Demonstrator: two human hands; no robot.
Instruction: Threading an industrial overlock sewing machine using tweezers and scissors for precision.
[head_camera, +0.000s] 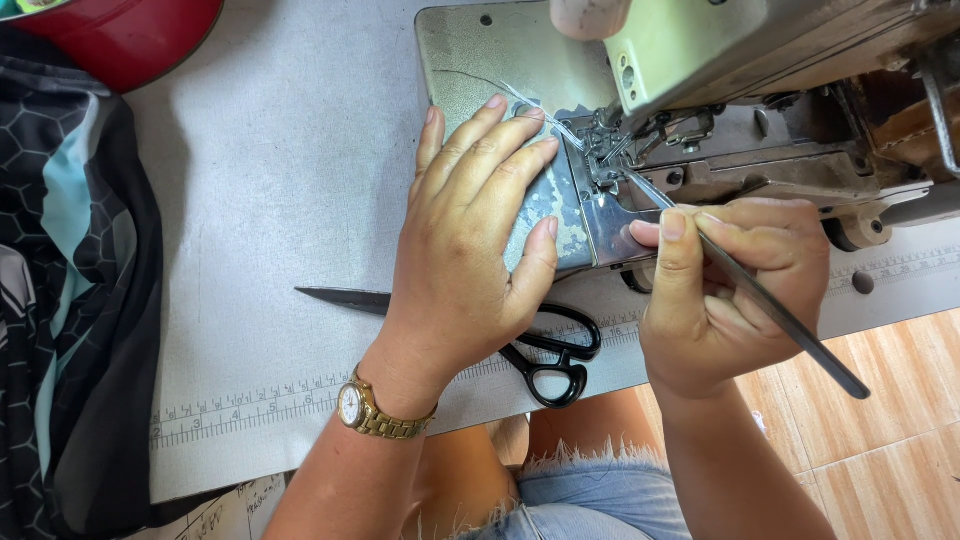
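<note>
My left hand (470, 235) lies flat, fingers spread, on the grey metal bed (470, 60) of a sewing machine (700, 60), fingertips close to the needle area (600, 160). A gold wristwatch (375, 410) is on that wrist. My right hand (725, 285) grips long metal tweezers (770, 300), whose tip reaches into the needle area where thin white threads (545, 115) run. Black-handled scissors (545, 360) lie on the table partly under my left hand, their blade pointing left.
The grey table top (270, 180) has a printed ruler strip (250, 410) along its front edge. Dark patterned fabric (70, 280) hangs at the left, and a red round object (130, 35) sits at the top left. Below are denim shorts (590, 490) and an orange tiled floor (890, 410).
</note>
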